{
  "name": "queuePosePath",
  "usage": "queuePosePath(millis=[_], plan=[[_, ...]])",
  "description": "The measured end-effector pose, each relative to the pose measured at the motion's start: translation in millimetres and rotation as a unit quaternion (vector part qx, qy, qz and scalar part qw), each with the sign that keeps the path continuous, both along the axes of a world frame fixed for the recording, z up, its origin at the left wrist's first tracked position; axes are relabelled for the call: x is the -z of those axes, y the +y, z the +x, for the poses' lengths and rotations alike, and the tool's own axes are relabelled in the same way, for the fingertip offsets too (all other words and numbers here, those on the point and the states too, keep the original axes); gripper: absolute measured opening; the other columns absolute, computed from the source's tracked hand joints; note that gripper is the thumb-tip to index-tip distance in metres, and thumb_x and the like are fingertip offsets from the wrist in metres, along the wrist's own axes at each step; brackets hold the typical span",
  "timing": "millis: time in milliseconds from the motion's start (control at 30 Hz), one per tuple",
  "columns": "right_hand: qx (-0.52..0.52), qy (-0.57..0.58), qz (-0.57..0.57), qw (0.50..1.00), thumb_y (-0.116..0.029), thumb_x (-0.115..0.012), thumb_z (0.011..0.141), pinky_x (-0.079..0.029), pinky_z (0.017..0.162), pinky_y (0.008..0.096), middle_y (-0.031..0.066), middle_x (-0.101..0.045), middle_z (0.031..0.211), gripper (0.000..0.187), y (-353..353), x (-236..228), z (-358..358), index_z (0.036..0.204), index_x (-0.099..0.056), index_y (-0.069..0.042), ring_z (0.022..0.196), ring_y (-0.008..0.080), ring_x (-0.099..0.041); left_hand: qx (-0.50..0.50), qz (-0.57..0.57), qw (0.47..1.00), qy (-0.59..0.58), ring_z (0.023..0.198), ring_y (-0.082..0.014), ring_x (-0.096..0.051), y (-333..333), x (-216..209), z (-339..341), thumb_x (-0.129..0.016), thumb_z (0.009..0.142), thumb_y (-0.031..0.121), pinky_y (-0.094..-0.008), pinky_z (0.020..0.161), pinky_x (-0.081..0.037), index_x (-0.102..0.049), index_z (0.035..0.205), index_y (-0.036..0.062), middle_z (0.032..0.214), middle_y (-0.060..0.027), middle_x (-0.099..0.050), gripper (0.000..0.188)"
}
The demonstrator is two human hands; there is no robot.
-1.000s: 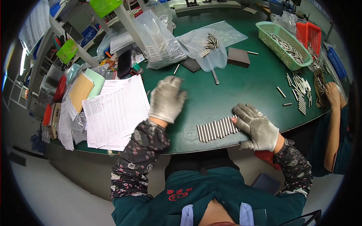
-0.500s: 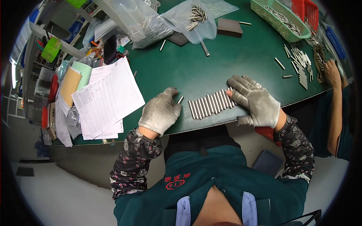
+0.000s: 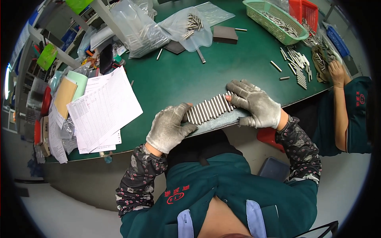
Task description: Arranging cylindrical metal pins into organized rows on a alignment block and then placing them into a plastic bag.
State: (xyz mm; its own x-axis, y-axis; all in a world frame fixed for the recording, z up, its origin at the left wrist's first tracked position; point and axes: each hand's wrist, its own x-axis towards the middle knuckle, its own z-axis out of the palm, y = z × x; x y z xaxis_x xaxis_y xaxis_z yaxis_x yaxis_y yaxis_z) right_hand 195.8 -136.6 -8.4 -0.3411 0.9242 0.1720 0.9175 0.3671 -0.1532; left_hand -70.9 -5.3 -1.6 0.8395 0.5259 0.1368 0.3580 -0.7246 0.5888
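Observation:
A slanting row of short, shiny metal pins [image 3: 210, 108] lies side by side near the table's front edge. My left hand [image 3: 168, 125], in a worn grey-white glove, curls round the row's left end, thumb at the near side and a bare fingertip at the far side. At the right end rests my right hand [image 3: 256, 105], gloved likewise. Its fingers stretch out along the far side, a bare fingertip touches the last pins, and the thumb stands apart nearer the edge. The palms and the pins closest to my left hand are partly hidden.
Papers [image 3: 105, 109] lie on the left. Further back are plastic bags of pins [image 3: 194, 25] and a dark block [image 3: 225, 35]. At right, loose pins [image 3: 298, 65] lie below a green basket [image 3: 274, 22] and a red basket [image 3: 303, 12]; a co-worker's hand [image 3: 337, 73] is beside them.
My left hand has moved right, bringing the single pin at its fingertips to the row's left end. My right hand stays at the other end. The whole view has shifted slightly.

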Motion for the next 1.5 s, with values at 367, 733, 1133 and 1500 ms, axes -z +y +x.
queuePosePath(millis=[367,733,1133,1500], plan=[[0.135,0.452,-0.015,0.882,-0.042,-0.047,0.092,-0.022,0.11,0.0357,0.0154,-0.042,0.139,0.06,4,6,2,0.133,-0.043,0.001,0.132,0.0277,-0.035,-0.064,0.023,0.998,0.015,0.071,-0.0277,-0.059,11,7,-12,-0.066,0.078,0.022,-0.0389,0.067,-0.047,-0.06,0.082,0.0054,0.07,-0.0089,-0.06,0.018],[0.073,0.227,0.057,0.97,-0.027,-0.053,0.085,-0.03,0.104,0.0517,0.0173,-0.055,0.122,0.04,39,17,-54,0.117,-0.058,-0.003,0.119,0.0354,-0.047,-0.082,0.012,0.992,0.095,0.074,-0.034,-0.063,-1,10,33,-0.062,0.081,0.025,-0.0425,0.064,-0.049,-0.061,0.082,0.0058,0.076,-0.0154,-0.064,0.019],[0.042,0.19,0.08,0.978,-0.03,-0.066,0.071,-0.041,0.091,0.049,0.0112,-0.061,0.096,0.029,47,9,-83,0.092,-0.065,-0.011,0.094,0.0313,-0.058,-0.081,-0.2,0.966,-0.141,0.081,-0.0343,-0.062,-1,33,-2,-0.051,0.087,0.018,-0.0404,0.073,-0.049,-0.051,0.101,0.002,0.086,-0.0143,-0.061,0.021],[-0.005,0.187,0.043,0.981,-0.026,-0.068,0.069,-0.042,0.089,0.0438,0.0124,-0.062,0.103,0.029,38,7,-83,0.092,-0.065,-0.008,0.095,0.0315,-0.058,0.105,-0.767,0.616,-0.144,0.102,-0.0194,-0.053,-67,77,-7,-0.062,0.084,0.046,-0.0344,0.088,-0.044,-0.045,0.123,0.0069,0.116,-0.0096,-0.054,0.058]])
